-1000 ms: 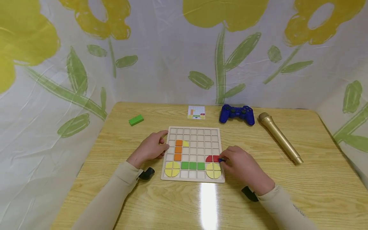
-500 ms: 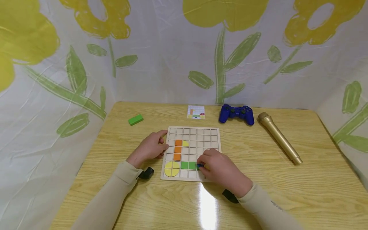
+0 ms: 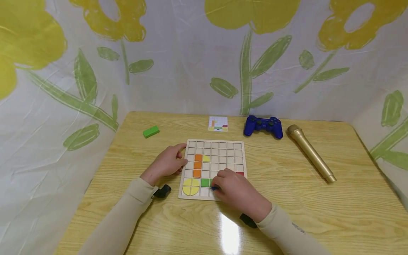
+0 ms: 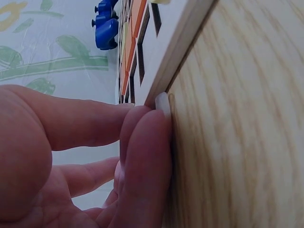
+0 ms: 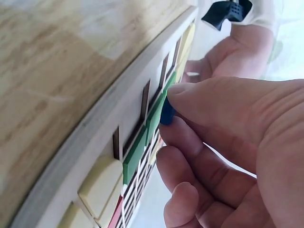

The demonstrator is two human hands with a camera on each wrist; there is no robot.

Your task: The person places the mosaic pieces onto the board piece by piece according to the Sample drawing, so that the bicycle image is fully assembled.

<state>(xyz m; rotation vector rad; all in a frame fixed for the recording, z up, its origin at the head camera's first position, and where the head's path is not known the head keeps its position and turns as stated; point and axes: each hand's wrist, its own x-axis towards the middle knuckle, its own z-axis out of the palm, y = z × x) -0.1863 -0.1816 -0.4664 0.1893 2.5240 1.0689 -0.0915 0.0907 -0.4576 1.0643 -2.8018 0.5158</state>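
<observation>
A wooden grid board (image 3: 194, 198) lies on the table. My right hand (image 3: 239, 189) is over its lower part, pinching a small blue piece (image 5: 167, 111) between thumb and index finger. In the right wrist view, that piece is close to the row of green tiles (image 5: 135, 159). At the board's left side, my left hand (image 3: 165, 163) touches the edge with thumb and index finger. Orange squares (image 3: 197, 165), a yellow quarter-round tile (image 3: 206, 158) and a yellow disc of quarter tiles (image 3: 190, 186) sit in the grid. A red tile (image 3: 240, 174) shows beyond my right hand, which hides other cells.
Behind the board lies a small printed pattern card (image 3: 218, 124). A blue game controller (image 3: 263, 126) and a gold microphone (image 3: 310, 153) are at the back right. A green block (image 3: 151, 131) lies at the back left. A flowered cloth (image 3: 178, 92) hangs behind the table.
My right hand has carried the blue piece leftward, from beside the red tiles at the board's right edge to the green row. My left hand has stayed at the left edge.
</observation>
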